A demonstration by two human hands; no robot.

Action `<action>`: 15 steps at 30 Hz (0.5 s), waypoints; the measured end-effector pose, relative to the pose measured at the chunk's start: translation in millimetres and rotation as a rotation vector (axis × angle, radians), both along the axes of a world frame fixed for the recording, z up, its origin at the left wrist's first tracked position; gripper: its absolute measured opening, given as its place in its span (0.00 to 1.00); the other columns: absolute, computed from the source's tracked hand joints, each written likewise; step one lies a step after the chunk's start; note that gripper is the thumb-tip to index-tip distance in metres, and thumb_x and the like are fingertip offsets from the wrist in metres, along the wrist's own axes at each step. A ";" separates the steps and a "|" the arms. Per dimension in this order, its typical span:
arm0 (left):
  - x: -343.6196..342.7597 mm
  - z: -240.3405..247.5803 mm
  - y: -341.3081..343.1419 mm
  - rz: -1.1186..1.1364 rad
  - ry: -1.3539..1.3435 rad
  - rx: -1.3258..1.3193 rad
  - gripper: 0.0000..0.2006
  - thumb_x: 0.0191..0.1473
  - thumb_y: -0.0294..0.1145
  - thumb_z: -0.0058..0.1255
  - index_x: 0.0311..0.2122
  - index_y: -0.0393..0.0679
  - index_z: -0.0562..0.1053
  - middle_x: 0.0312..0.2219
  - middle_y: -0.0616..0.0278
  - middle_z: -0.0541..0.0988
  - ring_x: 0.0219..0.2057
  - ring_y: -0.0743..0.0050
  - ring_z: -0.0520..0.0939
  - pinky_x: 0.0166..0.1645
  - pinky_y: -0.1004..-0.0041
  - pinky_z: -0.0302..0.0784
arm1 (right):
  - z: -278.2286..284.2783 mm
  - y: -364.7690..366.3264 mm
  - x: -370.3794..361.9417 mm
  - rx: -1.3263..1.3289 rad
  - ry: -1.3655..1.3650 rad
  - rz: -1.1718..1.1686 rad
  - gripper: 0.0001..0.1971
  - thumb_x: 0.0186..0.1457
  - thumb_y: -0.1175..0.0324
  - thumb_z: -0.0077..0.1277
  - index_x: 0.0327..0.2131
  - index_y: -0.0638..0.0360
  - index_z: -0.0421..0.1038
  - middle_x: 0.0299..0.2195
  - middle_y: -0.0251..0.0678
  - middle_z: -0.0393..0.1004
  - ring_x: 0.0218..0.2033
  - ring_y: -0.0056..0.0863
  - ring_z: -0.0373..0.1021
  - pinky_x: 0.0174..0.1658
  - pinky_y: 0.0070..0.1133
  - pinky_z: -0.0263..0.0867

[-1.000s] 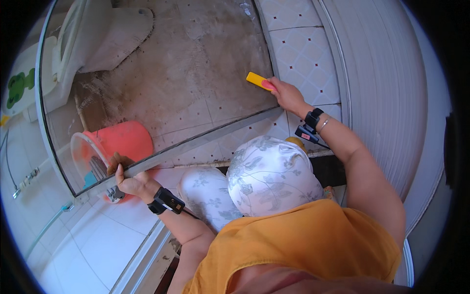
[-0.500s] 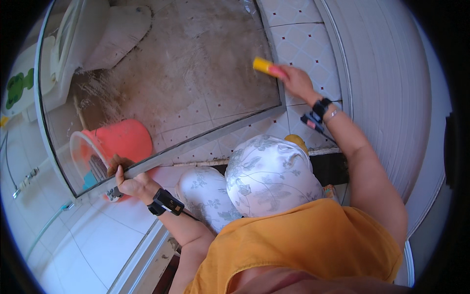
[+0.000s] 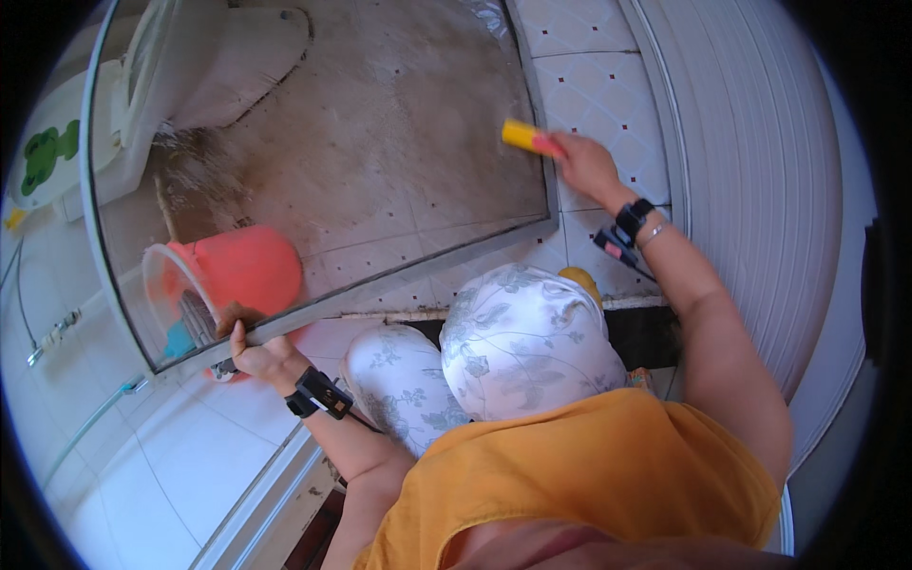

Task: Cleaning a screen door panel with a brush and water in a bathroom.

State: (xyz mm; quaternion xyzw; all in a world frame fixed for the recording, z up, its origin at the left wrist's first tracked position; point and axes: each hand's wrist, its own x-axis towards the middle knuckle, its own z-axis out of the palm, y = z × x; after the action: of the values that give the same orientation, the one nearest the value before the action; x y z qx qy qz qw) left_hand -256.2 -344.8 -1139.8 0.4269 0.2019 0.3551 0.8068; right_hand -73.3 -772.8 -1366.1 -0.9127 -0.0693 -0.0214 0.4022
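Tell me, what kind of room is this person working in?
Most likely a bathroom: a white toilet stands on the tiled floor, a glass shower-style panel is held by the left hand, and an orange bucket sits nearby.

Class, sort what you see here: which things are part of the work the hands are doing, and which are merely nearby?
In use:
- yellow sponge, held by the right hand against the glass
- glass panel, its lower frame edge gripped by the left hand

Merely nearby:
- pink bucket, behind the glass
- white toilet
- white hose on the floor tiles
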 end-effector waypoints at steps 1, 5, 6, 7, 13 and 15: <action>-1.5 -0.6 0.5 0.004 0.009 -0.001 0.12 0.38 0.12 0.38 0.27 0.41 0.70 0.27 0.60 0.74 0.33 0.64 0.77 0.47 0.70 0.73 | -10.7 3.9 20.7 -0.010 -0.021 -0.033 0.13 0.53 0.67 0.39 0.43 0.54 0.61 0.30 0.47 0.71 0.31 0.48 0.67 0.32 0.36 0.62; -4.7 -10.0 0.6 -0.038 -0.023 -0.031 0.12 0.39 0.13 0.38 0.28 0.41 0.71 0.28 0.58 0.75 0.35 0.61 0.77 0.46 0.69 0.74 | -34.6 20.7 93.0 0.033 -0.158 -0.100 0.11 0.53 0.67 0.39 0.41 0.56 0.61 0.29 0.49 0.71 0.30 0.49 0.67 0.31 0.37 0.62; -0.7 -13.4 -3.1 -0.048 -0.027 -0.044 0.12 0.39 0.13 0.38 0.28 0.41 0.71 0.28 0.58 0.75 0.35 0.61 0.77 0.46 0.69 0.74 | -49.8 24.8 108.5 -0.003 -0.050 -0.115 0.12 0.52 0.68 0.39 0.41 0.57 0.61 0.29 0.50 0.71 0.31 0.49 0.67 0.31 0.37 0.62; -1.8 -12.6 -1.5 -0.009 -0.003 -0.007 0.12 0.39 0.13 0.39 0.28 0.42 0.71 0.28 0.58 0.75 0.35 0.61 0.77 0.46 0.70 0.74 | -39.1 45.3 116.6 -0.020 0.055 -0.112 0.12 0.51 0.68 0.40 0.41 0.58 0.61 0.29 0.51 0.71 0.31 0.50 0.68 0.32 0.37 0.63; -10.6 -9.7 12.0 0.072 0.004 0.031 0.12 0.38 0.13 0.40 0.28 0.42 0.71 0.28 0.57 0.75 0.34 0.60 0.78 0.45 0.70 0.74 | -1.7 85.9 -10.7 0.395 0.201 0.445 0.17 0.53 0.70 0.42 0.47 0.55 0.58 0.43 0.47 0.66 0.46 0.41 0.63 0.46 0.29 0.59; -9.3 -10.8 7.5 0.062 0.015 0.043 0.12 0.38 0.13 0.40 0.29 0.42 0.71 0.28 0.57 0.75 0.34 0.60 0.78 0.45 0.70 0.74 | 0.6 76.2 5.1 0.443 0.123 0.242 0.17 0.54 0.69 0.41 0.48 0.56 0.57 0.44 0.44 0.66 0.49 0.37 0.62 0.49 0.26 0.58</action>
State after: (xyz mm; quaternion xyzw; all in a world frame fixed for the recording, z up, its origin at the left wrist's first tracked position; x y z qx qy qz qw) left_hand -265.5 -337.3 -1150.6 0.4401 0.2134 0.3811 0.7845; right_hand -68.3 -696.6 -1365.5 -0.7870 -0.1468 0.0677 0.5953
